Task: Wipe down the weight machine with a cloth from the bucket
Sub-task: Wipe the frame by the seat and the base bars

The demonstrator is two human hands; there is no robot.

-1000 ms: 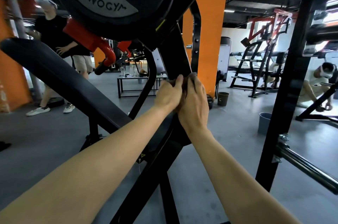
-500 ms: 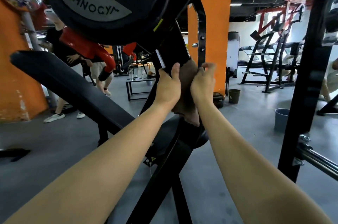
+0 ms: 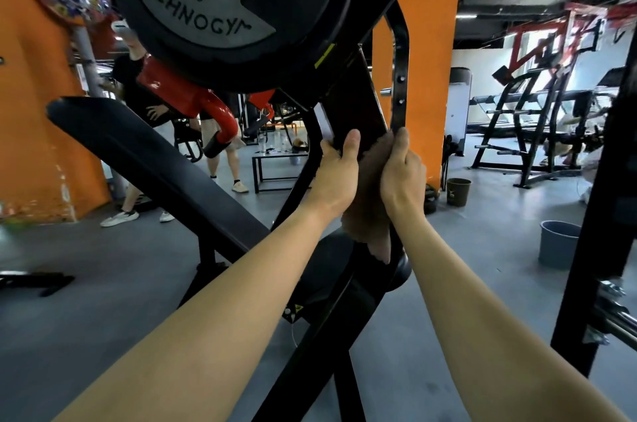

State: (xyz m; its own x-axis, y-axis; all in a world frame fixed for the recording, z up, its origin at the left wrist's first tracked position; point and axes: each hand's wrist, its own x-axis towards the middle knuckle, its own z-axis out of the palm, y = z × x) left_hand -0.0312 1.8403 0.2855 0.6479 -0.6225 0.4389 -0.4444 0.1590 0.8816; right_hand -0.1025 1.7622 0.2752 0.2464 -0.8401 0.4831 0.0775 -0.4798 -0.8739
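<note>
The brown cloth [image 3: 367, 211] is hanging against the slanted beam [image 3: 355, 104] of the weight machine [image 3: 327, 335], with the 2.5 weight plate [image 3: 193, 4] crowding in overhead and grey floor stretching rightward toward the bucket [image 3: 558, 244]. Both arms are reaching forward. The left hand [image 3: 336, 176] is gripping the beam's left edge, and the right hand [image 3: 401, 176] is curling its fingers round the cloth.

A commercial gym floor.
A round black rubber weight plate [image 3: 206, 18] stamped TECHNOGYM 2.5 hangs on a black steel weight machine [image 3: 351, 100]. Below-left of the plate runs a long black padded bench [image 3: 138, 149]. To its right stands an orange pillar [image 3: 431, 42] and, farther right, black-and-red steel racks [image 3: 500, 111] on grey flooring [image 3: 103, 301].
</note>
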